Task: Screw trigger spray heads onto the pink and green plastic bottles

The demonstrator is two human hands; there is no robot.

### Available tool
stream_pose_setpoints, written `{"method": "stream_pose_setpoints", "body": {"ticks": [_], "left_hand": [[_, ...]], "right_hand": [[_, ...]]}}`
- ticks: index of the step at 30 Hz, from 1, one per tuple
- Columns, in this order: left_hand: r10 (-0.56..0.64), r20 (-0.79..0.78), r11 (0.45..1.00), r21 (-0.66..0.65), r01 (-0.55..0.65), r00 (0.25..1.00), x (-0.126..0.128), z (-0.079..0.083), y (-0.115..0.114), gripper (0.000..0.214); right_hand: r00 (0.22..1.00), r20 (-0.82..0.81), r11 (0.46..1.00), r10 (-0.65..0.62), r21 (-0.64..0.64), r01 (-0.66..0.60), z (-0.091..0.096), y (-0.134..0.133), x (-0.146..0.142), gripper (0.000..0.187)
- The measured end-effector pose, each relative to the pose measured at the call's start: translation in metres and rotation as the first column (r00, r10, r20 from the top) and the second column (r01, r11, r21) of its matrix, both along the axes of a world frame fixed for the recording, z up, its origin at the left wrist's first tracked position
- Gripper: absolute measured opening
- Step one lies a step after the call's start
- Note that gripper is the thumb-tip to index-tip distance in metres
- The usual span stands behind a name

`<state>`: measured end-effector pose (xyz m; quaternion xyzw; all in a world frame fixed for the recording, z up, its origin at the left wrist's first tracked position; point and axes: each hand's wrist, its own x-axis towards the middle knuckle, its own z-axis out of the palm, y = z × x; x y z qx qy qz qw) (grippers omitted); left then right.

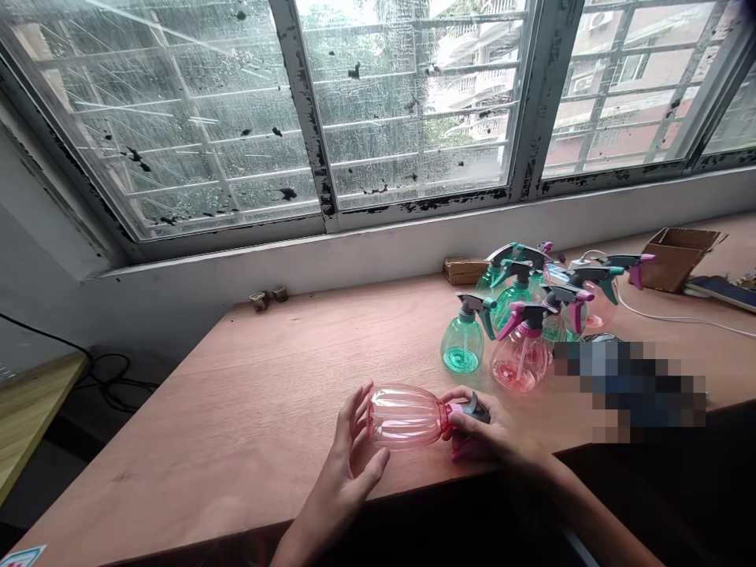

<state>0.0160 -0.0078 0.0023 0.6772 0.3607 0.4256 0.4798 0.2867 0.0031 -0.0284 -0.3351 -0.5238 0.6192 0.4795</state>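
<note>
Tabletop (236, 394) left half bare, front edge to back edge: wide pass. 2 small brown items (268, 298) at back-left corner. Right half crowded: spray bottle cluster (520, 315) behind pink bottle (405, 416) lying at front edge, narrow gap btwn. Cable (673, 319), cardboard box (676, 258), phone (724, 291) twd back-right corner.

One pink spray bottle (405, 416) lying, roughly eight standing bottles (464, 346) — two brown boxes (676, 256), two small pots (258, 300).

The pink spray bottle (405, 416) I hold looks like clear, glossy, ribbed plastic. My table (265, 378) is smooth matt wood. The window frame's (307, 118) paint is flaking, rough.
</note>
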Motion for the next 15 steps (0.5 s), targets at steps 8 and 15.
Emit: {"method": "stream_pose_setpoints", "body": {"ticks": [8,15], "left_hand": [[0.062,0.057,0.998,-0.010,-0.062,0.996,-0.0023,0.0006,0.0039,0.047],[0.106,-0.037,0.994,-0.012,-0.106,0.994,-0.0016,0.0044,0.0026,0.054]], "right_hand": [[1.000,-0.003,1.000,-0.005,-0.009,0.005,0.0016,-0.0014,-0.0010,0.034],[1.000,-0.004,1.000,0.024,0.001,-0.024,0.0020,-0.0013,-0.0004,0.031]]}}
